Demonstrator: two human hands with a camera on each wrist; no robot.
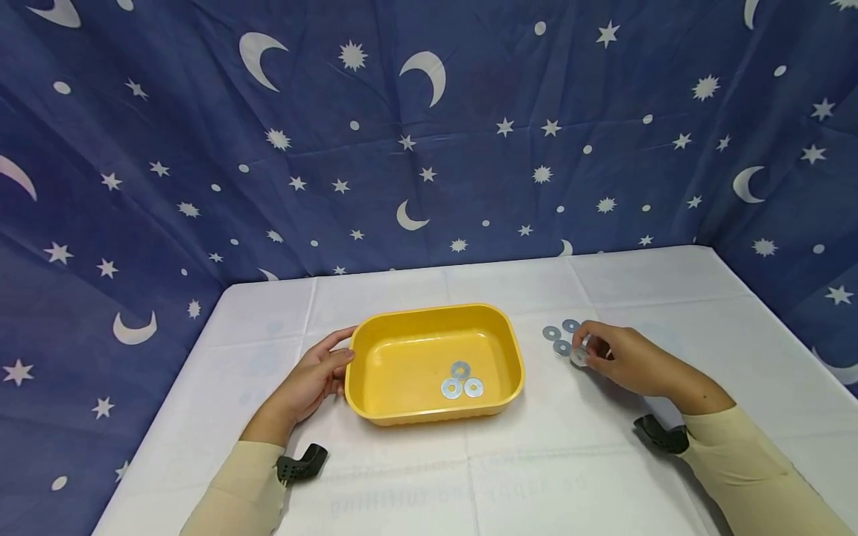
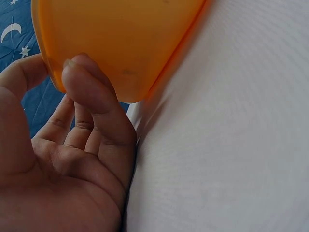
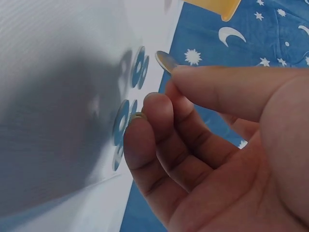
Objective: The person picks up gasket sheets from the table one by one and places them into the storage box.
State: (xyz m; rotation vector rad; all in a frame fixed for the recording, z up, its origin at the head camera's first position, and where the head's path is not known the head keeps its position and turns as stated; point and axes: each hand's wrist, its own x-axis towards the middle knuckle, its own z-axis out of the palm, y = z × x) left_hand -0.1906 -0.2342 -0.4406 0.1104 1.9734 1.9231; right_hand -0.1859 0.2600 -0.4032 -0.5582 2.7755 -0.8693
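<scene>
A yellow plastic tray (image 1: 402, 335) stands on the table with three metal washers (image 1: 460, 370) lying on its floor. At its left end my left hand (image 1: 310, 383) pinches the rim and wall, seen close in the left wrist view with fingers against the tray's outside (image 2: 120, 48). To the right of the tray, my right hand (image 1: 626, 361) pinches one washer (image 3: 165, 61) between thumb and index finger, just above the table. Several loose flat washers (image 1: 552, 333) lie beside those fingertips, partly hidden by the hand in the head view.
A white cloth (image 1: 402, 476) with faint printing covers the table. Blue fabric (image 1: 469, 208) with moons and stars hangs behind and at both sides. Black wrist mounts (image 1: 303, 463) sit on both sleeves.
</scene>
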